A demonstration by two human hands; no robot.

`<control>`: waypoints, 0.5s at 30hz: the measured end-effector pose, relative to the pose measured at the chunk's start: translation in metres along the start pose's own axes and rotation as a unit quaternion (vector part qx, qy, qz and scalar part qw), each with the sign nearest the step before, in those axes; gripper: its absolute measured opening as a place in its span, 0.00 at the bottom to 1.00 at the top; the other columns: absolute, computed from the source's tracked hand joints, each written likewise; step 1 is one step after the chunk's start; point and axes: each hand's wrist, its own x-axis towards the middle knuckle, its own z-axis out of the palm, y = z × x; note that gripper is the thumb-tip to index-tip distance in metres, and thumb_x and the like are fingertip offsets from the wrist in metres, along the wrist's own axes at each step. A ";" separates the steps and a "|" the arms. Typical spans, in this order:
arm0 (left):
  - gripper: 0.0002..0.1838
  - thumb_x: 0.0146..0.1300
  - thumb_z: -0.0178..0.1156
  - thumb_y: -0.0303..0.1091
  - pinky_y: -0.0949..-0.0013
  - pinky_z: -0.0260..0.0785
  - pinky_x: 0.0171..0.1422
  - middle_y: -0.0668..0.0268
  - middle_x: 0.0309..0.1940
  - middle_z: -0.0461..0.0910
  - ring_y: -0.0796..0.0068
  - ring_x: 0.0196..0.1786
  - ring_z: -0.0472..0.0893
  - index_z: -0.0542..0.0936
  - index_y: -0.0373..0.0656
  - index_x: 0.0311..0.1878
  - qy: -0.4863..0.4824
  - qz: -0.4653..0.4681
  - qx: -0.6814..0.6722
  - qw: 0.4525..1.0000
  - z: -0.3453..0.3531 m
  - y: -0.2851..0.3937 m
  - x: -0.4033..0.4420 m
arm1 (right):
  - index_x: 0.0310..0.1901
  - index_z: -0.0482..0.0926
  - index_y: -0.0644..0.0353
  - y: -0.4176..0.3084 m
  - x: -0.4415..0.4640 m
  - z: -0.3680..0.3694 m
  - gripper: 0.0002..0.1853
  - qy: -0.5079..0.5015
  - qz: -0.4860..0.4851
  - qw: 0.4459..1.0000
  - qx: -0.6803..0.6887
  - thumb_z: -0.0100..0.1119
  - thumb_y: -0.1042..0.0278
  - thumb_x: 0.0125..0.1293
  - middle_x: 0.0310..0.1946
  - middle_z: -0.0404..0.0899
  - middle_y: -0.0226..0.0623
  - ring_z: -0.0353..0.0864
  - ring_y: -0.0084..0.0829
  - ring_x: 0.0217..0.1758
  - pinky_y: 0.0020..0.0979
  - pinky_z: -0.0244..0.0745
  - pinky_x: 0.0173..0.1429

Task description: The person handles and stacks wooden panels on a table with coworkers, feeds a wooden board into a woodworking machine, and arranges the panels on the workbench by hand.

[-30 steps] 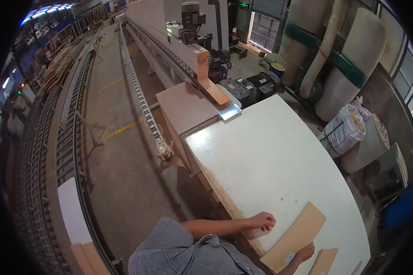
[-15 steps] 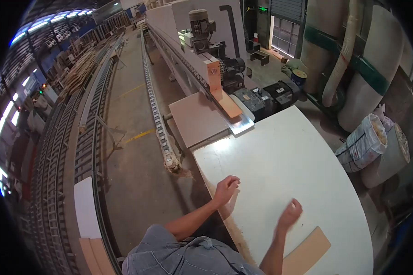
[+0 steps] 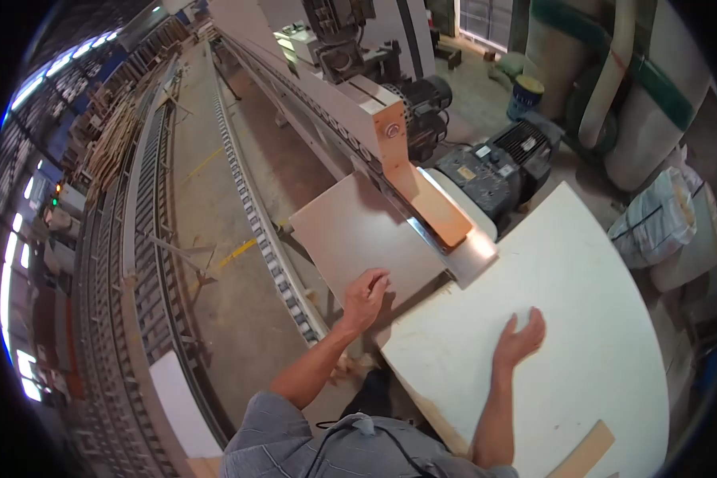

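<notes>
My left hand [image 3: 364,301] hovers over the near edge of a light flat panel [image 3: 354,231] beside the machine. Its fingers are curled in, and no object shows in them. My right hand [image 3: 521,338], thumb apart from the fingers, is open and empty above the white tabletop [image 3: 597,311]. A thin tan board [image 3: 583,454] lies on that tabletop at the lower right. Ahead of both hands stands the machine's orange guard arm [image 3: 434,209], with a shiny metal plate [image 3: 476,256] at its end.
A dark motor [image 3: 502,163] sits right of the guard arm. Roller conveyors [image 3: 251,199] run along the left, one carrying a white board [image 3: 185,406]. Stuffed sacks [image 3: 657,219] and dust-collector bags [image 3: 653,72] stand at the right. A blue bucket [image 3: 524,97] is behind the motor.
The view has moved closer to the machine. My left hand has gone from over the white tabletop to the light panel's edge. My right hand has moved forward, away from the tan board, and opened.
</notes>
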 end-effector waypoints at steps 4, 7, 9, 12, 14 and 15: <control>0.08 0.76 0.63 0.27 0.68 0.80 0.49 0.59 0.39 0.88 0.72 0.43 0.89 0.85 0.37 0.54 -0.016 -0.013 0.016 1.000 -0.016 -0.007 0.070 | 0.73 0.71 0.67 0.002 0.002 0.010 0.29 -0.034 0.032 0.998 -0.031 0.65 0.64 0.75 0.71 0.74 0.55 0.69 0.56 0.76 0.54 0.61 0.80; 0.09 0.73 0.65 0.26 0.63 0.81 0.48 0.55 0.40 0.88 0.62 0.42 0.89 0.86 0.38 0.53 -0.063 0.080 0.078 0.992 -0.010 0.009 0.096 | 0.74 0.69 0.68 -0.013 0.008 0.010 0.28 -0.059 0.043 0.995 -0.069 0.62 0.65 0.78 0.73 0.72 0.55 0.69 0.56 0.77 0.54 0.62 0.80; 0.10 0.70 0.66 0.26 0.58 0.80 0.48 0.53 0.40 0.87 0.54 0.41 0.88 0.86 0.38 0.52 -0.138 0.190 0.114 0.965 0.004 0.010 0.103 | 0.74 0.69 0.68 -0.015 0.011 0.011 0.28 -0.062 0.020 0.994 -0.090 0.61 0.66 0.79 0.73 0.72 0.56 0.68 0.56 0.77 0.54 0.62 0.80; 0.07 0.70 0.67 0.29 0.52 0.79 0.47 0.54 0.39 0.86 0.50 0.41 0.86 0.86 0.39 0.48 -0.298 0.229 -0.016 0.927 0.036 0.019 0.101 | 0.74 0.69 0.69 -0.021 0.015 0.012 0.25 -0.077 0.015 0.990 -0.116 0.57 0.67 0.81 0.73 0.71 0.57 0.68 0.57 0.77 0.55 0.63 0.79; 0.06 0.69 0.68 0.28 0.52 0.77 0.45 0.55 0.37 0.85 0.51 0.40 0.84 0.84 0.39 0.46 -0.339 0.289 -0.090 0.891 0.061 0.008 0.084 | 0.73 0.70 0.70 -0.020 0.015 0.011 0.24 -0.084 0.004 0.989 -0.125 0.54 0.65 0.82 0.73 0.71 0.58 0.68 0.58 0.77 0.56 0.63 0.79; 0.05 0.69 0.68 0.28 0.54 0.77 0.45 0.58 0.36 0.83 0.53 0.40 0.83 0.84 0.41 0.46 -0.392 0.296 -0.081 0.867 0.068 0.007 0.083 | 0.73 0.70 0.70 -0.022 0.016 0.011 0.24 -0.088 0.006 0.988 -0.130 0.54 0.65 0.82 0.73 0.71 0.59 0.68 0.59 0.77 0.56 0.64 0.78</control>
